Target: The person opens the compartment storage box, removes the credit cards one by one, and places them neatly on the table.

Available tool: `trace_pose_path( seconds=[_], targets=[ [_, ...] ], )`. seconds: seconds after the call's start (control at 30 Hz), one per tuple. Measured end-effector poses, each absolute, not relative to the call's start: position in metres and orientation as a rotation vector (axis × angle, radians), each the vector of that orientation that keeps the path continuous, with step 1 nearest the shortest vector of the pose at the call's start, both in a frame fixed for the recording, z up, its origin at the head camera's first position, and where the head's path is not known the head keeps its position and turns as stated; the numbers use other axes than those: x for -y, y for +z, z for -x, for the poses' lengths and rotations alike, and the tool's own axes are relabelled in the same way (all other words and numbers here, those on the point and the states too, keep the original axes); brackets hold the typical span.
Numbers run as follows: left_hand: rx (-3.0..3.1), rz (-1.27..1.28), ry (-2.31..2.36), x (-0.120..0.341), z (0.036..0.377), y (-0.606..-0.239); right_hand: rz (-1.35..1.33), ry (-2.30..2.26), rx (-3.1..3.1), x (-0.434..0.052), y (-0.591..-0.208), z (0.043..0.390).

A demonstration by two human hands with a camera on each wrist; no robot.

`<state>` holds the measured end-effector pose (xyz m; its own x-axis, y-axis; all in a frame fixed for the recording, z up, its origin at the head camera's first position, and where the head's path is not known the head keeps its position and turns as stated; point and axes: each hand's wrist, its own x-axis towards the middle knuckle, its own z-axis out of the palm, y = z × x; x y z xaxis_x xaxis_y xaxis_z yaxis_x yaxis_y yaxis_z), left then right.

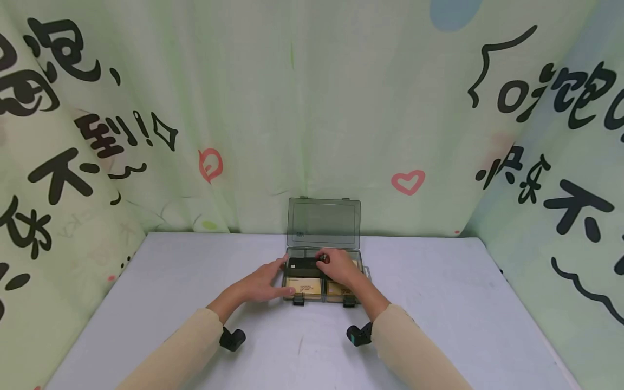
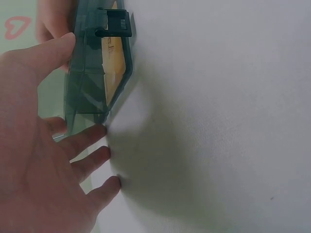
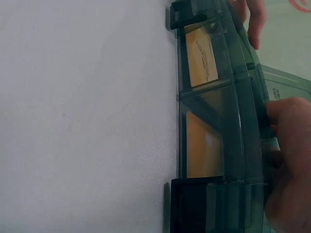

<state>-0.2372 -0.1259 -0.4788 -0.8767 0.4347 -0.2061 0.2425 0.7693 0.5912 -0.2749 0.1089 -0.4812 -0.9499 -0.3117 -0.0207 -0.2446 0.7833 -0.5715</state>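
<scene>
Transparent grey plastic case [image 1: 317,299] sits at far middle of the white table [image 1: 419,319], lid [image 1: 324,223] raised on far side. Your left hand [image 1: 263,283] is spread at its left side, thumb at the near-left edge. Your right hand [image 1: 338,266] is over the case, fingers curled by a flat black rectangular piece [image 1: 301,264]; can't tell if they pinch it. Tan printed rectangle [image 1: 303,285] lies near left inside.
</scene>
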Motion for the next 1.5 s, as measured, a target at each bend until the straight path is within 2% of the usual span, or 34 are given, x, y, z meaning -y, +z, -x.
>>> trace_pose_path(
  seconds=[0.43, 1.5],
  targets=[
    [-2.619, -0.505, 0.824, 0.1267, 0.2362, -0.4766, 0.461, -0.687, -2.859, -0.1023, -0.4813, 0.2764],
    [-2.580, -0.489, 0.863, 0.1261, 0.2374, -0.4770, 0.428, -0.949, -2.823, -0.1100, -0.4824, 0.2768]
  ],
)
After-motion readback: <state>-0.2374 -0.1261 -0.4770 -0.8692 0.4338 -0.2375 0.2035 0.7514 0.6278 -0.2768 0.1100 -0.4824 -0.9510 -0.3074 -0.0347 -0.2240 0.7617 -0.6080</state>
